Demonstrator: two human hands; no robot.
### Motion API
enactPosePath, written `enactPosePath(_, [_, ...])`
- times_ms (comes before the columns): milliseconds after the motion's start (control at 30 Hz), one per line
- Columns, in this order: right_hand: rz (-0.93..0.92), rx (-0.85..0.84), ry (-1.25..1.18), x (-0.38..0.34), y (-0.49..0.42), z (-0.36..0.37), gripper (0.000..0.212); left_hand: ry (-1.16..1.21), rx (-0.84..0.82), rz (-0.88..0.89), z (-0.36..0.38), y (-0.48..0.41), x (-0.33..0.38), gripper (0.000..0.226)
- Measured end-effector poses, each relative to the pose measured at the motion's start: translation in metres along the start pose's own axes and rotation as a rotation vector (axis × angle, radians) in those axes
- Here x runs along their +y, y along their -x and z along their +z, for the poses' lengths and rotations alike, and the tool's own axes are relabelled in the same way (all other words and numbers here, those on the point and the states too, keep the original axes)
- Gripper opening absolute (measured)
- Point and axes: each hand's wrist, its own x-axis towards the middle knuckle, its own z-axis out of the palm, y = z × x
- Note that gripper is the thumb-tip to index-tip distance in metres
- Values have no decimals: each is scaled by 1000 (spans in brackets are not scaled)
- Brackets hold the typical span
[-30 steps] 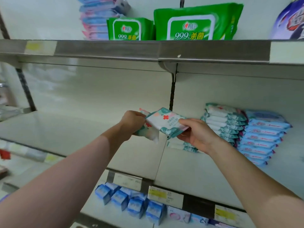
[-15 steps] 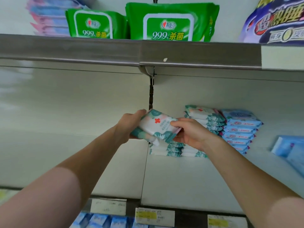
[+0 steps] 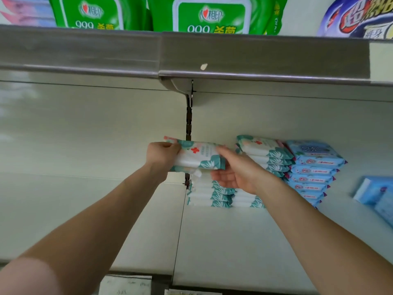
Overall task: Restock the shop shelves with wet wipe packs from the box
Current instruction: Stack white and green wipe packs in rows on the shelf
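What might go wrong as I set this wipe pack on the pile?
The pack, gripped at its ends by the left hand and right hand, may land skewed on the low pile beneath and slide off. The right hand sits beside the taller pile; a nudge might topple it.

This was a shop aisle. Tiered metal shelves (image 3: 255, 58) hung on a slotted upright (image 3: 189, 122) and carried many identical goods: neat stacks of teal-and-white wipe packs (image 3: 265, 150), blue packs (image 3: 312, 165) just beside them, and large green packs (image 3: 210, 15) on the tier above. Paper price labels (image 3: 125, 285) lined the front edge of the lower shelf.
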Motion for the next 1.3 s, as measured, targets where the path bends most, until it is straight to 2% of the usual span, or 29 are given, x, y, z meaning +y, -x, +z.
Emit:
enactPosePath(67, [-11, -84, -10, -2, 4, -1, 17, -24, 49, 20, 1, -5, -1, 28])
enactPosePath(100, [-40, -67, -31, -2, 3, -1, 14, -44, 61, 30, 2, -5, -2, 30])
enactPosePath(167, [-107, 55, -5, -3, -2, -1, 24, -83, 75, 48, 4, -7, -5, 32])
enactPosePath(200, [-167, 135, 105, -3, -4, 0, 28, -100, 79, 50, 5, -8, -6, 32])
enactPosePath(233, [-254, 226, 320, -3, -5, -1, 29, -109, 83, 47, 7, -8, -7, 32])
enactPosePath(300, [-502, 449, 902, -4, -3, -4, 24, -110, 85, 39, 9, -11, -5, 30])
enactPosePath(333, [-634, 508, 1102, -5, 1, -5, 22, -103, 84, 34, 10, -12, -3, 28])
enactPosePath(400, [-821, 384, 1264, -9, 5, -3, 35, -87, 68, 24, 12, -11, 2, 25])
enactPosePath(467, [-864, 208, 1341, -9, -2, 3, 49, -73, 32, 18, 17, -9, 5, 23])
enactPosePath(533, [-825, 199, 1391, -6, -12, 6, 52, -60, -18, -4, 21, -5, 6, 23])
enactPosePath(633, [-810, 300, 1438, 2, -23, 1, 55, -27, -34, -52, 16, -4, 3, 23])
enactPosePath(733, [-756, 346, 1536, 9, -24, -4, 55, -22, 4, -73, 0, -10, -1, 9])
enactPosePath(900, [-657, 303, 1642, 15, -31, 6, 51, 6, 47, -58, -13, -14, -1, 4])
enactPosePath(1100, [-554, 148, 1614, 24, -38, 8, 64, 72, -24, -5, -11, -13, 3, 14])
enactPosePath(1167, [-615, 163, 1501, 15, -31, 7, 67, 94, -71, -14, -11, -14, 3, 28])
enactPosePath(1233, [-771, 208, 1398, 3, -22, 7, 73, 144, -157, -69, -10, -14, 4, 46])
enactPosePath(1300, [-914, 205, 1384, -4, -18, 7, 74, 203, -278, -148, -4, -13, 8, 44])
